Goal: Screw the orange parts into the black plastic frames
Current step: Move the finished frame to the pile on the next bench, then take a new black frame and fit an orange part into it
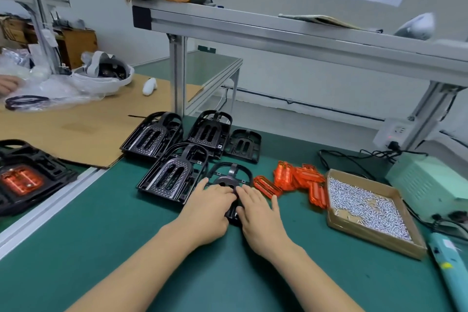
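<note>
A black plastic frame (229, 175) lies on the green mat in front of me, mostly covered by both hands. My left hand (209, 206) rests on its left side with fingers laid over it. My right hand (258, 213) lies on its right side, fingers spread flat. Whether either hand grips the frame is hidden. A pile of orange parts (298, 180) sits just right of the frame. Stacks of more black frames (174, 172) stand behind and to the left.
A cardboard tray (379, 234) of small screws sits at the right, with a teal electric screwdriver (448, 266) and a pale green power unit (430, 182) beyond it. Finished frames with orange inserts (22, 180) lie far left. An aluminium post (177, 78) rises behind the stacks.
</note>
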`<action>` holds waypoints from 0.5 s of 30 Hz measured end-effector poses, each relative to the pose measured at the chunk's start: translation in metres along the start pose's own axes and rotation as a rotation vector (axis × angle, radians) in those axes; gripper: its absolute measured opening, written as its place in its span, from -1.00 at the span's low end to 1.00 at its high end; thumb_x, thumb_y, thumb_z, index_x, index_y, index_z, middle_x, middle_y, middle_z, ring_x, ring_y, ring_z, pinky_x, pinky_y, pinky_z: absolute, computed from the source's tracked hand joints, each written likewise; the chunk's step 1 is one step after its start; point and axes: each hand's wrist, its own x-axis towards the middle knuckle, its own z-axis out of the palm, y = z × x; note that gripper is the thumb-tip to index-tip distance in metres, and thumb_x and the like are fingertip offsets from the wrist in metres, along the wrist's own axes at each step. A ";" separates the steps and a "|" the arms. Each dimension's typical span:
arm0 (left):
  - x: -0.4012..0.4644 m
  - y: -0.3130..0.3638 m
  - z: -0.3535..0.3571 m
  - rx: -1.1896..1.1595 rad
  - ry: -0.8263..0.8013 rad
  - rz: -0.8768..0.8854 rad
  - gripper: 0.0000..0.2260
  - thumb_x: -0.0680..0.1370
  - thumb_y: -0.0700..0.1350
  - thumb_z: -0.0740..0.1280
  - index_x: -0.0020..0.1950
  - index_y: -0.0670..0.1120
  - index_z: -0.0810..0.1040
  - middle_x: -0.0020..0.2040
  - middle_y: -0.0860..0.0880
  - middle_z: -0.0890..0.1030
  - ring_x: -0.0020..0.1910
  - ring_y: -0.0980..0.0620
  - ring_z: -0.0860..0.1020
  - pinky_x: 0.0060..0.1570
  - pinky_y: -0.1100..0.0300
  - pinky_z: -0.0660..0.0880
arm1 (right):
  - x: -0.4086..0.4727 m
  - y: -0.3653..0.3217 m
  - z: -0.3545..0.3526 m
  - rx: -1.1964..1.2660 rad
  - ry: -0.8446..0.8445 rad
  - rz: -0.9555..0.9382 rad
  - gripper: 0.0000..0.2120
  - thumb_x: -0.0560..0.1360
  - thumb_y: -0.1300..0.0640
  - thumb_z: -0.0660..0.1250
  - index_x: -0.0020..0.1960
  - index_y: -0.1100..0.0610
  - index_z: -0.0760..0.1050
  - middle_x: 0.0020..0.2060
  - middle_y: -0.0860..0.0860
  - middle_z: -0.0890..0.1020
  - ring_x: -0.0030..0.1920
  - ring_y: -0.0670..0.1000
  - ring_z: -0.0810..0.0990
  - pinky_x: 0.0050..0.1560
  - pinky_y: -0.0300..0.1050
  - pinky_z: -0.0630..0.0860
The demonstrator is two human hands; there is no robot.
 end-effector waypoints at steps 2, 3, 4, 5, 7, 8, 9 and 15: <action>-0.001 -0.003 0.000 0.026 0.022 0.057 -0.66 0.53 -0.06 0.25 0.31 0.01 0.46 0.33 0.08 0.46 0.33 0.05 0.39 0.39 0.13 0.19 | 0.000 0.002 0.000 0.029 0.007 -0.023 -0.53 0.69 0.08 -0.03 0.58 -0.02 -0.01 0.56 -0.12 0.04 0.55 -0.10 -0.05 0.50 0.06 -0.22; -0.001 -0.006 0.000 0.021 0.028 0.075 -0.69 0.54 -0.05 0.26 0.29 0.01 0.49 0.30 0.08 0.49 0.30 0.04 0.42 0.32 0.13 0.28 | -0.001 0.003 0.000 0.053 0.015 -0.037 -0.53 0.68 0.09 -0.01 0.58 -0.01 0.00 0.56 -0.12 0.05 0.54 -0.11 -0.04 0.50 0.03 -0.21; -0.003 -0.008 0.000 0.003 0.032 0.082 -0.71 0.55 -0.05 0.26 0.27 0.01 0.51 0.29 0.09 0.50 0.29 0.04 0.43 0.28 0.14 0.32 | -0.001 0.003 0.000 0.093 0.027 -0.050 -0.52 0.68 0.10 0.02 0.57 0.00 0.01 0.56 -0.11 0.07 0.54 -0.11 -0.02 0.51 0.00 -0.17; -0.006 -0.009 0.001 -0.023 0.045 0.087 -0.72 0.56 -0.04 0.25 0.26 0.01 0.52 0.27 0.10 0.51 0.28 0.05 0.44 0.24 0.15 0.35 | -0.002 0.003 0.000 0.146 0.048 -0.060 -0.51 0.67 0.12 0.04 0.57 0.02 0.03 0.55 -0.09 0.09 0.53 -0.10 0.02 0.52 -0.03 -0.11; -0.011 -0.010 0.004 -0.082 0.099 0.095 -0.78 0.57 -0.06 0.25 0.20 -0.02 0.54 0.21 0.09 0.54 0.23 0.05 0.47 0.17 0.13 0.40 | -0.004 0.004 -0.002 0.304 0.104 -0.027 -0.51 0.66 0.14 0.10 0.56 0.06 0.08 0.54 -0.06 0.15 0.51 -0.06 0.12 0.48 -0.12 0.06; -0.014 -0.008 0.004 -0.116 0.142 0.101 -0.82 0.57 -0.09 0.27 0.13 -0.06 0.56 0.14 0.06 0.58 0.17 0.01 0.51 0.10 0.10 0.44 | -0.006 0.004 -0.004 0.376 0.129 0.014 -0.51 0.65 0.13 0.12 0.55 0.08 0.10 0.52 -0.04 0.20 0.50 -0.04 0.17 0.44 -0.14 0.13; -0.017 -0.007 0.003 -0.140 0.195 0.109 -0.89 0.54 -0.14 0.32 0.04 -0.11 0.57 0.05 0.02 0.61 0.08 -0.04 0.55 0.01 0.07 0.48 | -0.007 0.004 -0.007 0.424 0.145 0.063 -0.53 0.65 0.12 0.13 0.53 0.11 0.14 0.50 -0.01 0.26 0.48 -0.02 0.22 0.41 -0.14 0.18; -0.025 0.007 -0.003 -0.203 0.476 0.101 -0.85 0.35 -0.30 0.52 -0.20 -0.17 0.58 -0.25 -0.03 0.63 -0.28 -0.05 0.62 -0.38 0.14 0.56 | -0.013 0.004 -0.021 0.644 0.119 0.297 -0.63 0.62 0.02 0.17 0.33 0.21 0.42 0.14 0.07 0.59 0.15 0.06 0.53 0.21 -0.13 0.41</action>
